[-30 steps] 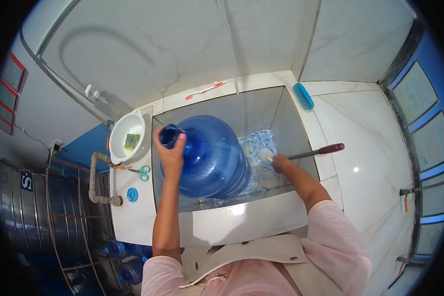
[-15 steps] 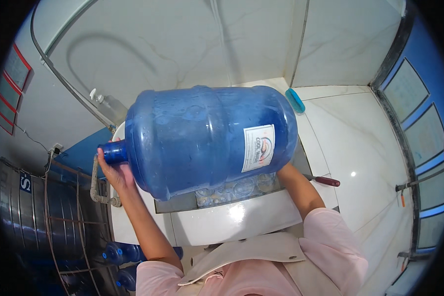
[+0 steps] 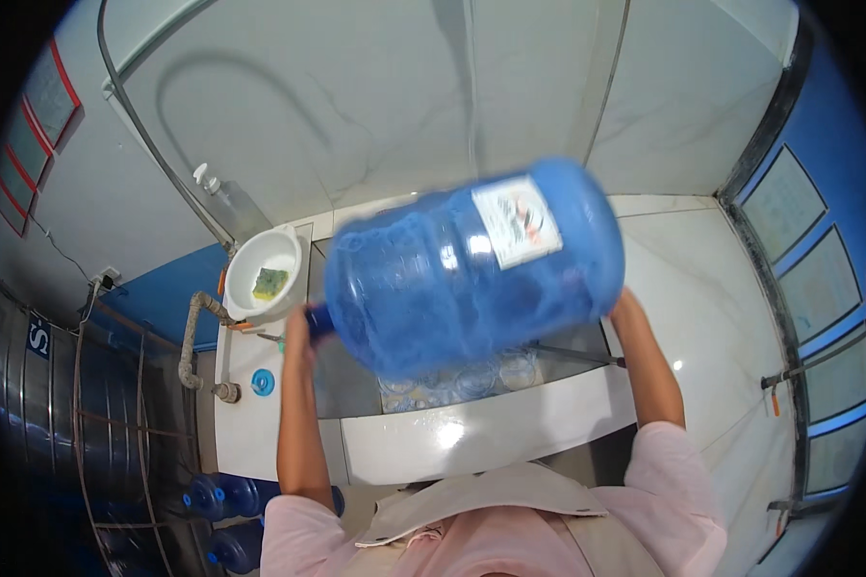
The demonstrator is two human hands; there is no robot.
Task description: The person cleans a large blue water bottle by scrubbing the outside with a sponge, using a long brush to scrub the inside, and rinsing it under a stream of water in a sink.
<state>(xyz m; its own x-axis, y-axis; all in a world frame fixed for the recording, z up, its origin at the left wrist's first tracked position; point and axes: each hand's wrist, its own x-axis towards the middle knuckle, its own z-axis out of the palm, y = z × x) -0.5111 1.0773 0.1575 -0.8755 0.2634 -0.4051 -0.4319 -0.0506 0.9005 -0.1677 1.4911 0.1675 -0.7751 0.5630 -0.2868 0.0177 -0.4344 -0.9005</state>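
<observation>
A large translucent blue water jug (image 3: 414, 279) is held on its side above a tiled sink (image 3: 346, 385), its neck to the left and its base up at the right. My left hand (image 3: 299, 335) is closed around the neck. Against the lower right of the base rests my right hand (image 3: 627, 306), its fingers mostly hidden behind the jug. A white label (image 3: 517, 221) faces up on the jug's side. Under the jug, round clear shapes (image 3: 476, 377) show in the sink. A dark rod-like tool (image 3: 577, 354) crosses the sink's right side, ending near my right forearm.
At the left, a white basin (image 3: 299, 260) holds a green-yellow sponge (image 3: 270, 282), with a pump bottle (image 3: 238, 209) behind it. A blue ring (image 3: 263, 382) lies on the white ledge near a pipe (image 3: 191, 351). Blue jugs (image 3: 236, 495) and a metal tank (image 3: 48, 404) stand lower left.
The jug has shifted right and tilted, its base rising and its neck dropping; it has rolled so the label faces further up. Both hands moved right with it, uncovering the basin and blue ring.
</observation>
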